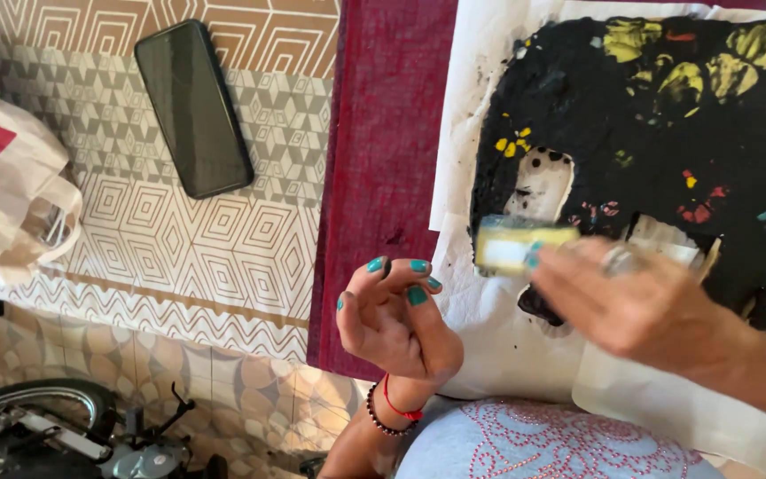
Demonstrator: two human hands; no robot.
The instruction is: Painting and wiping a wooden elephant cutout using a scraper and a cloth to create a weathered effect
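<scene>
Two bare hands, one item held. Right hand: blurred, fingers pinched around a small yellow-and-white rectangular sponge block; block's long axis runs left to right, projecting leftward past the fingertips, over the white paper sheet with a large black painted shape dotted yellow and red. Left hand: empty, fingers loosely curled, palm up, just left of and below the block, so nearer than any other free hand. Black smartphone lies well apart on the patterned tablecloth.

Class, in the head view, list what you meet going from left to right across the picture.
Bag → phone → maroon cloth → left hand → yellow block → right hand
</scene>
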